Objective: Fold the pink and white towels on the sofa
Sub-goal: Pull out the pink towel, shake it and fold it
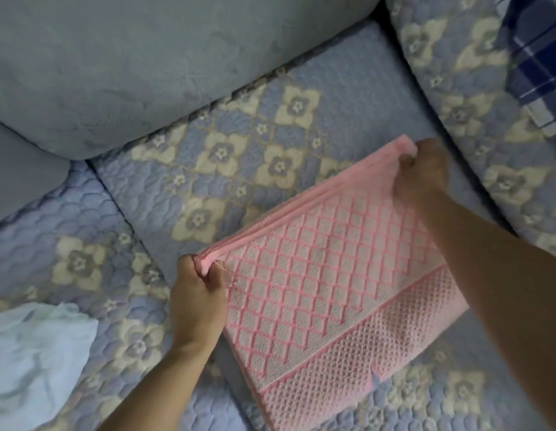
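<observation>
Presently the pink towel (326,275) lies part-folded on the sofa (227,169) seat. The left hand (199,303) pinches its near-left corner, fingers clamped on the stacked edges; the right hand (423,172) grips the far corner likewise. Recommendation: keep layers aligned, edge taut, before creasing. The white towel (34,362) sits crumpled, well apart, left.

A home: quilted floral sofa (239,157) with cushions (146,66).
</observation>
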Tool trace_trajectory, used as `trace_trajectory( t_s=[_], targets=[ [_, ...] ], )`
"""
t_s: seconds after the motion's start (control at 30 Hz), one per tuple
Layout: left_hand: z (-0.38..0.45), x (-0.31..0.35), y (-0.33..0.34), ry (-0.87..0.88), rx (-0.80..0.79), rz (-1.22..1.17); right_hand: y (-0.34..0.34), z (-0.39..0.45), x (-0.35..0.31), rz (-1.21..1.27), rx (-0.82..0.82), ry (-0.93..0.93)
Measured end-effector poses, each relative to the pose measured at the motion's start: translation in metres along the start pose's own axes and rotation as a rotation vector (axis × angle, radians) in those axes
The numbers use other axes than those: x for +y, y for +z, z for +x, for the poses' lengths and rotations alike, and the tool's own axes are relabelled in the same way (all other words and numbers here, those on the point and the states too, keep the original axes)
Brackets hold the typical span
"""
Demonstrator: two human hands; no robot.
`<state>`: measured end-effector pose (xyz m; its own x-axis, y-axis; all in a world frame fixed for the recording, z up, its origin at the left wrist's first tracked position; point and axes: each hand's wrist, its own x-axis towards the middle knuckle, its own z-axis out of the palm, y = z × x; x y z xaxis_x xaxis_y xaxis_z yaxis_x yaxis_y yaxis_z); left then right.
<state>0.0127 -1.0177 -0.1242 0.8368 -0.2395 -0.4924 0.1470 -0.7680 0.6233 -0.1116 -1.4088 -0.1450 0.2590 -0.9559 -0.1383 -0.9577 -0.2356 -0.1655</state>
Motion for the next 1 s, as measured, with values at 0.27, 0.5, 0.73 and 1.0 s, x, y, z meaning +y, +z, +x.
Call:
trace_trajectory(
  t_s=[0.27,0.5,0.73,1.0],
  targets=[
    [-0.023,0.031,0.028,0.765,-0.093,0.593,0.011,0.0,0.009,-0.043,-0.003,-0.095],
    [0.004,0.025,0.06,0.733,-0.218,0.907,0.008,0.019,0.009,-0.031,-0.068,-0.076],
    [0.022,0.017,0.08,0.747,-0.143,0.946,0.02,0.029,0.0,-0.077,0.193,-0.033],
    [0.017,0.021,0.077,0.752,-0.148,0.969,0.0,-0.142,0.047,-0.13,0.046,-0.583]
  ],
)
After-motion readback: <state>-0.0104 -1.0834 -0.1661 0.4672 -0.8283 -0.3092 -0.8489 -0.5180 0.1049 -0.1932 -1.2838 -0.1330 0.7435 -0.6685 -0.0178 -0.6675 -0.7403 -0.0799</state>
